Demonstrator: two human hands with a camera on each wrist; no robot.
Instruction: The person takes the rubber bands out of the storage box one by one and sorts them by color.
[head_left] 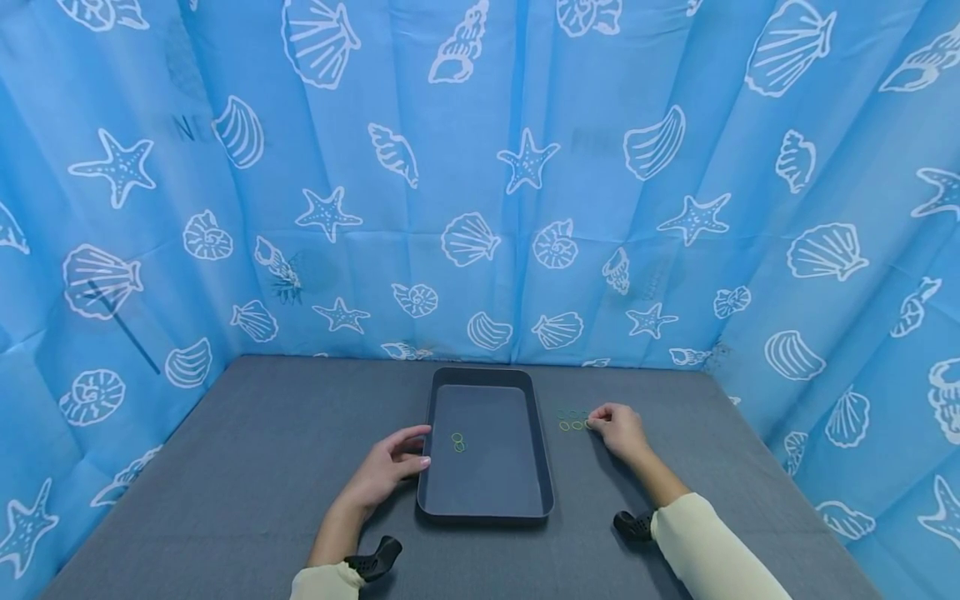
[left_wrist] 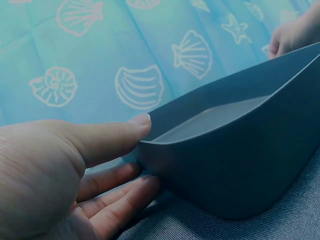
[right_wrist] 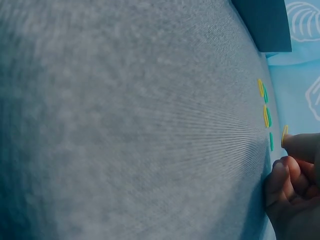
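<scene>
A dark grey rectangular tray (head_left: 483,510) lies on the table. At its left side my left hand (head_left: 382,471) holds the edge; in the left wrist view the thumb (left_wrist: 137,127) lies over the rim and the other fingers are by the outer wall. My right hand (head_left: 618,427), right of the tray, pinches a thin yellow rubber band (right_wrist: 285,136) at its fingertips. Beside it are two more yellow bands (head_left: 577,426) in a row, with a row of green bands (head_left: 573,414) just behind. Inside the tray, two small bands (head_left: 459,447) lie close together.
Grey cloth covers the table (head_left: 285,442). A blue curtain (head_left: 480,208) printed with white shells and starfish hangs behind it and along both sides. Black wrist mounts (head_left: 375,560) sit on both forearms, by the cream sleeves (head_left: 712,550).
</scene>
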